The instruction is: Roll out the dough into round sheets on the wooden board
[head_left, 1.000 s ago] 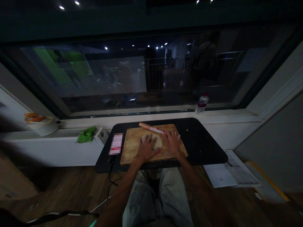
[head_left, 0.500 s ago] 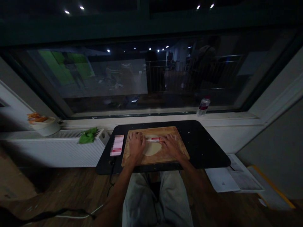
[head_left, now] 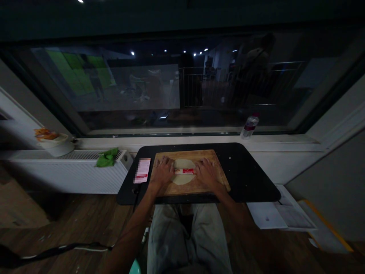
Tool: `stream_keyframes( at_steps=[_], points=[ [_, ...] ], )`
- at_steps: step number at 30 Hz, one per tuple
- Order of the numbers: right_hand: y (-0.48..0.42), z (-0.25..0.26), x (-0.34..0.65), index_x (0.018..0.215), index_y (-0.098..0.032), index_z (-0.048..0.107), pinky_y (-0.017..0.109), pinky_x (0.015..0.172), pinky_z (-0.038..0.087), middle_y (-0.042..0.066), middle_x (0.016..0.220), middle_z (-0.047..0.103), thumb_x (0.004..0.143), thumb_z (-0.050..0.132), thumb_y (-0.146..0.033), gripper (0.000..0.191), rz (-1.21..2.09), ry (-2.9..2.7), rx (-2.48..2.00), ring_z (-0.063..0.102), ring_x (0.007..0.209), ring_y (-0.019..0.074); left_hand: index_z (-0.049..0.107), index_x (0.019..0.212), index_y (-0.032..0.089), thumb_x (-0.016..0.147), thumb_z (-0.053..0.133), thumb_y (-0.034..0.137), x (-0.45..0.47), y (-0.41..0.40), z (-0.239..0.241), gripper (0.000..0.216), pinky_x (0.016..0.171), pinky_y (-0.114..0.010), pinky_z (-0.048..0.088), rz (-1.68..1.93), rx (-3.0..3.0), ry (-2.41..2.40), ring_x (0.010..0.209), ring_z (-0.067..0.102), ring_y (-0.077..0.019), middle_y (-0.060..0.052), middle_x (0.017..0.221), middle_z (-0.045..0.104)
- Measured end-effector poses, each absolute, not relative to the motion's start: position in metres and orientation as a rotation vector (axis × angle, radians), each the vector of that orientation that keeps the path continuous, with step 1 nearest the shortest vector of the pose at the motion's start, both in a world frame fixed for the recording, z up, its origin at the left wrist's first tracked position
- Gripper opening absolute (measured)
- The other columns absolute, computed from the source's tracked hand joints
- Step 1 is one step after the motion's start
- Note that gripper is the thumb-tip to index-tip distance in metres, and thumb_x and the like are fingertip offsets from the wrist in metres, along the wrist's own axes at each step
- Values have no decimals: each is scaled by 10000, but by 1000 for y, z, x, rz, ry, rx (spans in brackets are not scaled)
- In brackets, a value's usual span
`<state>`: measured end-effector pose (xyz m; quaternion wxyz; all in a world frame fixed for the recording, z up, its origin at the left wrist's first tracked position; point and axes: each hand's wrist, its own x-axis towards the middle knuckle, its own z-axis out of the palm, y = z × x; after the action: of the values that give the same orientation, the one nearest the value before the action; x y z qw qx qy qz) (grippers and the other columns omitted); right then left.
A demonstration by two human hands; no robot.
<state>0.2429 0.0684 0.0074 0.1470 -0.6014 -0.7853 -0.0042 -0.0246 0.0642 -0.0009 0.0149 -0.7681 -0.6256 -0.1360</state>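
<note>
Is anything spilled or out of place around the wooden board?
A few pale specks lie on the black table right of the wooden board, like spilled crumbs. Papers lie on the floor beside the table. Nothing else stands out.

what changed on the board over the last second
The rolling pin came from the board's far edge toward the person and now lies across the dough. The left hand left the dough and took the pin's left end; the right hand holds the right end. The dough looks flatter and wider. The wooden board, bottle and green cloth stayed put.
</note>
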Motion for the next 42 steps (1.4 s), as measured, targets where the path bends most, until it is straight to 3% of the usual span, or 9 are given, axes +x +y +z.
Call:
stream_keyframes(
  at_steps=[4, 8, 11, 17, 28, 36, 42],
  points=[
    [64, 5, 229, 1539, -198, 704, 598, 1266, 329, 203, 1505, 721, 1143, 494, -273, 455, -118, -2148, -1833, 550, 1462, 377, 635, 1606, 220, 1155, 430, 313, -20, 64, -3, 504, 1399, -607, 320, -388, -2312, -2014, 1698, 426, -378, -178, 1703, 612],
    [71, 3, 223, 1598, -215, 675, 603, 1358, 213, 169, 1594, 700, 1159, 463, -336, 502, -148, -2115, -1834, 469, 1592, 360, 583, 1664, 177, 1180, 346, 303, -14, 70, -1, 554, 1386, -596, 341, -326, -2256, -2034, 1711, 410, -371, -190, 1726, 594],
    [82, 3, 222, 1623, -224, 669, 614, 1372, 195, 154, 1669, 656, 1167, 450, -403, 536, -159, -2102, -1845, 432, 1634, 367, 588, 1661, 157, 1183, 320, 300, -13, 78, 1, 566, 1374, -603, 356, -321, -2243, -2024, 1709, 412, -388, -203, 1721, 597],
    [106, 11, 219, 1603, -224, 695, 571, 1363, 225, 157, 1661, 664, 1180, 437, -416, 532, -144, -2105, -1867, 465, 1613, 366, 602, 1649, 203, 1199, 310, 345, -16, 100, 1, 555, 1350, -602, 385, -388, -2220, -2060, 1699, 437, -381, -172, 1674, 652],
    [152, 24, 213, 1540, -219, 716, 547, 1258, 350, 188, 1539, 708, 1213, 375, -468, 534, -55, -2091, -1917, 547, 1453, 362, 627, 1574, 164, 1210, 326, 384, -21, 145, 10, 521, 1276, -520, 487, -407, -2174, -2037, 1602, 551, -342, -210, 1627, 667],
    [186, 37, 206, 1476, -199, 727, 526, 1189, 402, 204, 1491, 710, 1229, 288, -432, 555, 12, -2066, -1938, 554, 1419, 358, 655, 1526, 175, 1220, 301, 384, -22, 174, 13, 513, 1331, -596, 435, -413, -2198, -2030, 1678, 462, -367, -201, 1631, 665],
    [177, 34, 207, 1523, -210, 703, 543, 1244, 373, 198, 1542, 693, 1217, 314, -422, 538, 22, -2111, -1972, 555, 1455, 351, 617, 1561, 185, 1206, 341, 405, -21, 162, 11, 500, 1304, -638, 454, -377, -2188, -2052, 1686, 439, -394, -235, 1645, 633]
  ],
)
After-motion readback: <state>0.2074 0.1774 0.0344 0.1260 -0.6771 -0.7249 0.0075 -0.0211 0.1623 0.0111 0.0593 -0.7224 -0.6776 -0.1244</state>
